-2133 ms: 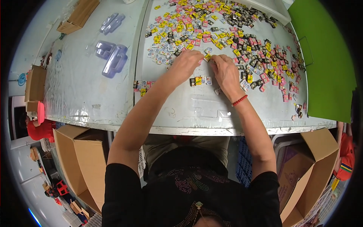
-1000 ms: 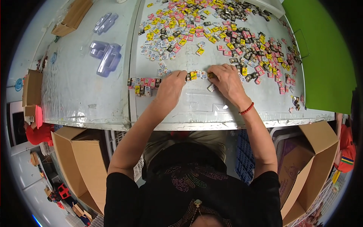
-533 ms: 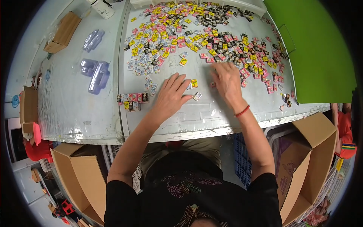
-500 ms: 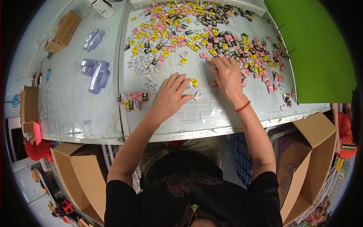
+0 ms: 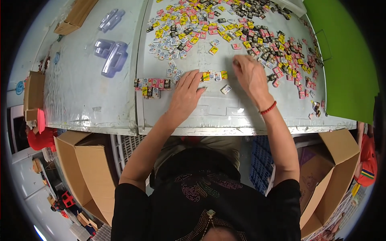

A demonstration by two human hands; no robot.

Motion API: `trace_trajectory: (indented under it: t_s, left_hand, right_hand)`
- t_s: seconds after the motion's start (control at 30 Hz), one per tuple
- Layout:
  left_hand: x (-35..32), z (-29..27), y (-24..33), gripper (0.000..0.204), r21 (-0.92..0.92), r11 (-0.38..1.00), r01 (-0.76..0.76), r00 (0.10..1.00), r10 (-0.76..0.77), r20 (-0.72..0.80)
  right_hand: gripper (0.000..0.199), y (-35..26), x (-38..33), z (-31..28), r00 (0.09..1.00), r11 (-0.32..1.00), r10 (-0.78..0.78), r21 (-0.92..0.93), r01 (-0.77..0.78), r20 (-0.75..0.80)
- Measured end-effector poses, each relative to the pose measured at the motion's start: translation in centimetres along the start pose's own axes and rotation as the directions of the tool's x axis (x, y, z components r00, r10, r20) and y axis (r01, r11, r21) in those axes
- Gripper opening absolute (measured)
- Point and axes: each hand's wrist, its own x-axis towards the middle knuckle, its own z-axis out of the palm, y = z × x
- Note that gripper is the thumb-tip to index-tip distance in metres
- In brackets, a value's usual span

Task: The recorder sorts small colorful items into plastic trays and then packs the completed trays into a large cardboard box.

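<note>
My left hand (image 5: 185, 91) lies flat on the table, fingers stretched out, its fingertips against the left end of a short row of small yellow and white boxes (image 5: 217, 75). Just below that row, one white box (image 5: 226, 89) lies loose and tilted. My right hand (image 5: 252, 76) is over the table to the right of the row, fingers curled in; whatever they hold, if anything, is hidden. A neat block of pink, black and yellow boxes (image 5: 155, 84) stands left of my left hand. Beyond my hands spreads a loose heap of the same boxes (image 5: 281, 54).
Two clear plastic trays (image 5: 110, 58) lie on the left table. A green panel (image 5: 341, 60) stands along the right side. Open cardboard cartons (image 5: 90, 168) sit below the table edge on both sides. Other people's red sleeves (image 5: 42, 138) show at the far left and right.
The whole view has shifted. My left hand has drawn left, uncovering more of the box row. My right hand has come slightly nearer, its fingers now curled; a pink box beside it no longer shows.
</note>
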Motion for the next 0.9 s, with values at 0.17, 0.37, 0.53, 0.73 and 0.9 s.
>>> trace_trajectory:
  t_s: [0.17,0.37,0.53,0.73,0.9]
  left_hand:
    - [0.4,-0.4,-0.3,0.050,-0.027,1.000,-0.012,1.000,0.012,0.008]
    - [1.0,-0.3,-0.5,0.050,-0.118,0.993,0.028,0.997,-0.020,0.068]
    - [0.8,-1.1,-0.3,0.053,-0.134,0.991,-0.007,1.000,0.007,0.006]
    - [0.7,-1.1,0.3,0.054,-0.115,0.992,0.053,0.998,-0.051,0.023]
    - [0.1,-1.1,-0.2,0.054,-0.062,0.994,0.086,0.996,-0.084,0.034]
  right_hand:
    - [0.010,-1.6,-2.4,0.0,0.984,0.989,0.145,-0.052,-0.140,0.104]
    - [0.016,-2.2,-3.2,0.5,0.994,0.977,0.106,-0.187,-0.097,0.040]
    - [0.029,0.1,-3.5,-2.2,0.991,0.991,0.005,-0.132,0.013,0.135]
    - [0.041,1.9,-3.4,-2.8,0.967,0.980,-0.152,-0.100,0.174,0.203]
    - [0.035,2.3,-3.3,-1.5,0.965,0.982,-0.161,-0.064,0.177,0.206]
